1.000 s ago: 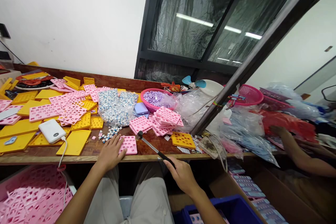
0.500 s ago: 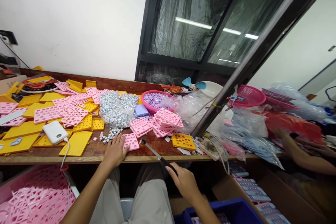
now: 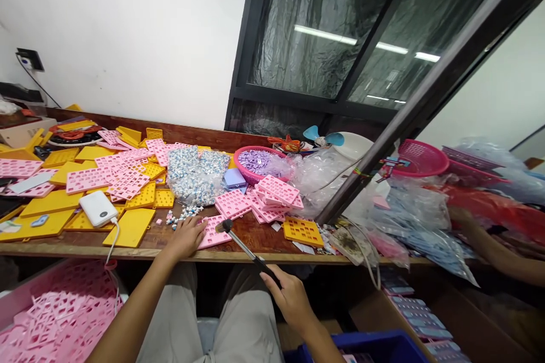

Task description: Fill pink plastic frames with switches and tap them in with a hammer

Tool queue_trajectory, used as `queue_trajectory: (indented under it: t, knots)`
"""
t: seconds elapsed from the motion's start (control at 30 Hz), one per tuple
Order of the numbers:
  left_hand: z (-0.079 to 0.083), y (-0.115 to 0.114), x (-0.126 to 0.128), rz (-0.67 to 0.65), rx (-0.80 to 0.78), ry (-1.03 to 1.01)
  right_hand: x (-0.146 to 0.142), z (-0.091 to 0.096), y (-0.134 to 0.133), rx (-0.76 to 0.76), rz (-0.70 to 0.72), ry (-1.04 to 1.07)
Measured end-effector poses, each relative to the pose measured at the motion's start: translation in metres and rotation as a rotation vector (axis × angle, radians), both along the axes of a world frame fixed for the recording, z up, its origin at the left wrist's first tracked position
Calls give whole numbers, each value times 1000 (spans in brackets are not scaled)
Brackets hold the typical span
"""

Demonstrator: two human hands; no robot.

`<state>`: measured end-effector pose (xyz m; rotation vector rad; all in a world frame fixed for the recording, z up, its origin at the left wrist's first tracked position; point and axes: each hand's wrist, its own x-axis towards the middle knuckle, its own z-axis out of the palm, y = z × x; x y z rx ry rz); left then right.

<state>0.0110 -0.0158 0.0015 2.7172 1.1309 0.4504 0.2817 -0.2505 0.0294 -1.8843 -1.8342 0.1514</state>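
My left hand (image 3: 186,236) rests on the near edge of the wooden bench (image 3: 170,249), fingers flat on the left side of a pink grid plate (image 3: 213,233). My right hand (image 3: 286,294), below the bench edge, grips the black handle of a small hammer (image 3: 242,245). The hammer's head (image 3: 224,226) hovers at the plate's right edge. Loose small blue-and-white pieces (image 3: 181,215) lie just beyond my left fingers.
Yellow and pink grid plates (image 3: 106,178) cover the left of the bench, with a white power bank (image 3: 98,208) and cable. A bag of small pieces (image 3: 193,174), a pink basket (image 3: 255,161), plastic bags and another person's arm (image 3: 496,249) lie right. A tub of pink scrap (image 3: 55,317) stands below.
The hammer head has swung left, from beside the plate to over its right edge. My left hand stayed on the plate. The view drifted slightly left.
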Motion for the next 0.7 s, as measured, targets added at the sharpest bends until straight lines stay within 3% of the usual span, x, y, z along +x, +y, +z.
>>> queue_trajectory:
  t: [0.2, 0.4, 0.53, 0.7]
  knots:
    - [20, 7, -2, -50, -6, 36, 4, -6, -1, -48, -8, -53]
    - [49, 44, 24, -147, -66, 29, 4, -21, -2, -2, 36, 76]
    - [51, 63, 45, -253, -125, 83, -5, -24, 5, 29, 124, 138]
    - [45, 71, 48, -260, -157, 121, -17, -16, 22, 49, 184, 179]
